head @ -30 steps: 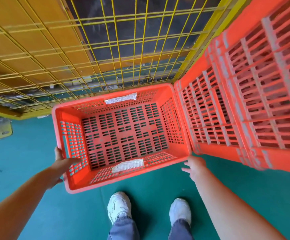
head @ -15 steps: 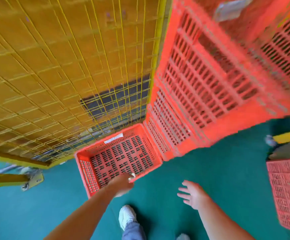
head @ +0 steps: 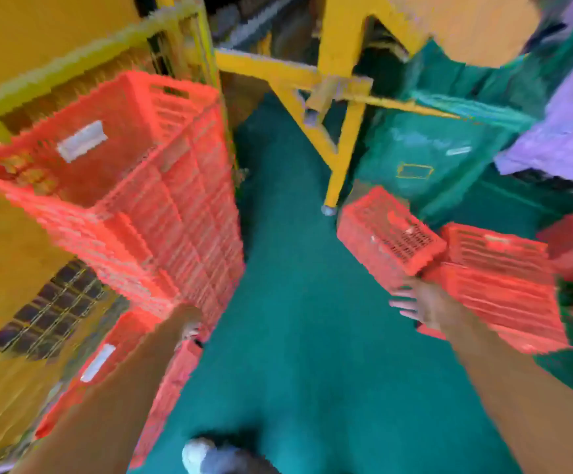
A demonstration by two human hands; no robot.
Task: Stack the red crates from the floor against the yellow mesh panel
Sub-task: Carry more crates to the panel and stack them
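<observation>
I read this as the gap between two placements: nothing is being carried, and the view faces the crates not yet stacked.

The panel [head: 49, 313] fills the left side, and the stack [head: 162, 206] stands tall against it. That makes one stack. The blur stops me counting its layers. At its foot sits one low crate [head: 114, 364], also by the panel, which looks like the start of a second column.

Across the green floor [head: 295, 354], well apart from the stack, lie the loose crates. I count at least three: one tilted crate [head: 387, 234], and a pile [head: 497, 285] of what seem to be two, just beside it. There's a further red shape at the right edge, too smeared to call.

Both hands show. My right hand [head: 415, 306] is spread, fingers straight, grasping nothing. It is close by the near corner of the pile, but I cannot tell if it touches. My left hand [head: 189, 323] is down by the lower corner of the stack. It's too blurred to say whether it grasps anything.

The next move, as I judge it, needs both hands on opposite rims of the tilted crate. I'd level it, then carry it over onto the low crate, square to the panel.

One shoe [head: 197, 455] shows at the bottom.
</observation>
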